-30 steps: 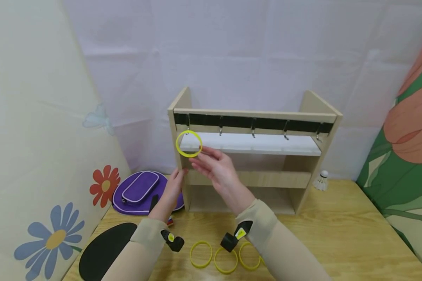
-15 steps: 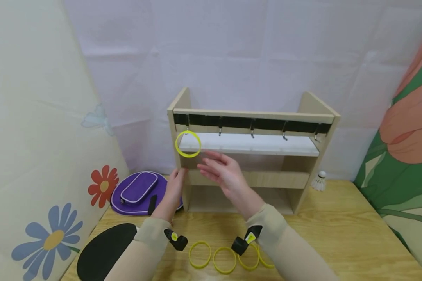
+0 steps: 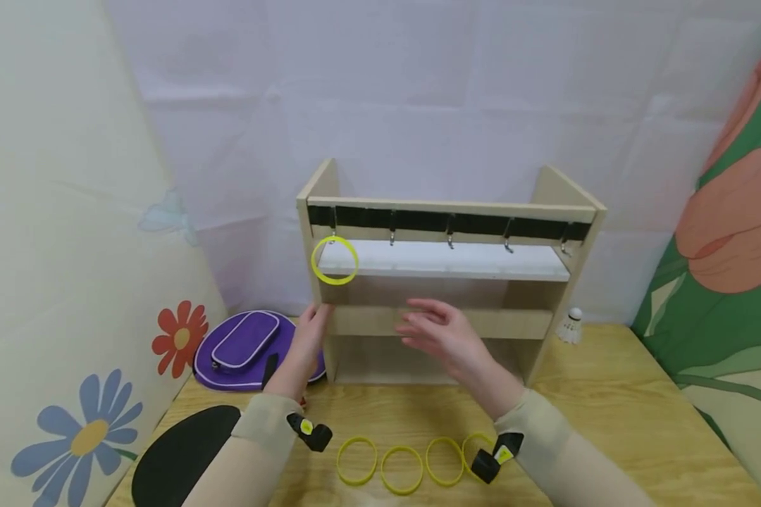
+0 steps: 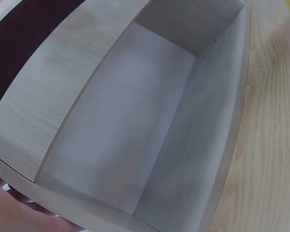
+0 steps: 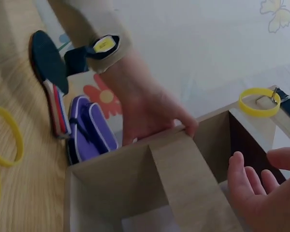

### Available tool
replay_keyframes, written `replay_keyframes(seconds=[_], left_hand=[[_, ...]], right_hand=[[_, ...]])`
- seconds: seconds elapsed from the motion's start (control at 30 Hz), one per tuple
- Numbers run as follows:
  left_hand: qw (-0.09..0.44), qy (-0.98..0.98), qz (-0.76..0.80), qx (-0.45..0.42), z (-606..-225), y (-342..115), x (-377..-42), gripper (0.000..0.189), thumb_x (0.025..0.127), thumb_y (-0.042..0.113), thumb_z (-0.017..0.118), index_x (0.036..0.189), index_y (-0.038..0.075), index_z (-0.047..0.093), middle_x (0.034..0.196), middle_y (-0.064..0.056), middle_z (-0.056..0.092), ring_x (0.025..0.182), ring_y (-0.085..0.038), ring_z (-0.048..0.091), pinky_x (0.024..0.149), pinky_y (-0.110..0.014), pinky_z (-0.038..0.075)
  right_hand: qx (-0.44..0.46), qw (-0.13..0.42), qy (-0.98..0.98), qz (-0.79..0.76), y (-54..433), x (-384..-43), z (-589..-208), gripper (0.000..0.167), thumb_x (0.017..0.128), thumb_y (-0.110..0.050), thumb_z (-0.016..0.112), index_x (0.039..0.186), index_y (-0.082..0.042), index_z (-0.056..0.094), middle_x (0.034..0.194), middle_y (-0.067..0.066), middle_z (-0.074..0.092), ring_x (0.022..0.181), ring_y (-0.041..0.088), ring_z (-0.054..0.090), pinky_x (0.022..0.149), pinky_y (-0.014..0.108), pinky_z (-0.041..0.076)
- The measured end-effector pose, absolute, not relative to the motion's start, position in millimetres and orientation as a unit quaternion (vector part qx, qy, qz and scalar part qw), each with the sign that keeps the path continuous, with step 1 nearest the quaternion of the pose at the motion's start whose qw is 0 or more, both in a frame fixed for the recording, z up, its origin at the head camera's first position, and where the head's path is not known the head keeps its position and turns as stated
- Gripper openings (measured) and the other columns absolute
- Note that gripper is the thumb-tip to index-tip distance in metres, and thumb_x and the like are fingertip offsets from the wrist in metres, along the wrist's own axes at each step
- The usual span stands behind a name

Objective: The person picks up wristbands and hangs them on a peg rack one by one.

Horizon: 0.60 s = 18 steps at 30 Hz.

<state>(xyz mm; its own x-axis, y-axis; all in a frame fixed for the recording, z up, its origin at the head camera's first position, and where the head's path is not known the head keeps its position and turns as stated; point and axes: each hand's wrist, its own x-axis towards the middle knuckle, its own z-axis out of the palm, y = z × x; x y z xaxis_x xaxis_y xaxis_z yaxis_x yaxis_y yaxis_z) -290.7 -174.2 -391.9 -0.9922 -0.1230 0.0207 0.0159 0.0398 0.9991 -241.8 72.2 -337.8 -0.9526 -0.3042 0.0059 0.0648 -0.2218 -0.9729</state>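
Observation:
A yellow ring (image 3: pixel 336 282) hangs from the leftmost metal hook (image 3: pixel 333 224) on the front of a small wooden shelf (image 3: pixel 370 321). My left hand (image 3: pixel 307 341) grips the shelf's left side panel, thumb over its front edge and fingers on the outer face. My right hand (image 3: pixel 447 339) is in the air before the middle of the shelf, fingers loosely bent and holding nothing. The right wrist view shows the hung ring (image 5: pixel 259 112) beyond the right hand's fingers (image 5: pixel 239 176). Several more yellow rings (image 3: pixel 401 492) lie in a row on the table.
Left of the shelf lies a purple zippered case (image 3: pixel 244 345). A black table tennis paddle (image 3: pixel 180 461) is nearer the front left. A shuttlecock (image 3: pixel 571 327) stands right of the shelf. Several bare hooks (image 3: pixel 450 232) line the black strip.
My right hand has let go of the yellow ring and moved right and down, away from the hook. The ring stays hanging. My left hand keeps its grip on the shelf.

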Motion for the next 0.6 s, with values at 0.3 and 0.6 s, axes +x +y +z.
replay_keyframes(seconds=[0.3, 0.6], left_hand=[[0.016, -0.723, -0.69, 0.027, -390.5, -181.7, -289.2, 0.047, 0.102, 0.031, 0.041, 0.142, 0.006, 0.043, 0.125, -0.009, 0.055, 0.111, -0.018, 0.049, 0.103, -0.042, 0.038], [-0.017, -0.711, -0.703, 0.005, -393.3, -184.3, -291.5, 0.05, 0.104, 0.033, 0.041, 0.148, 0.01, 0.036, 0.14, -0.016, 0.046, 0.124, -0.025, 0.045, 0.11, -0.055, 0.036]], right_hand=[[-0.096, 0.125, 0.658, -0.737, 111.4, -238.9, -353.5, 0.048, 0.098, -0.01, 0.06, 0.142, 0.001, 0.045, 0.135, 0.028, 0.053, 0.098, 0.017, 0.069, 0.091, 0.034, 0.056], [-0.109, 0.122, 0.7, -0.695, 139.7, -235.5, -377.0, 0.049, 0.098, -0.011, 0.06, 0.141, 0.007, 0.044, 0.118, 0.015, 0.066, 0.098, 0.019, 0.069, 0.091, 0.038, 0.056]])
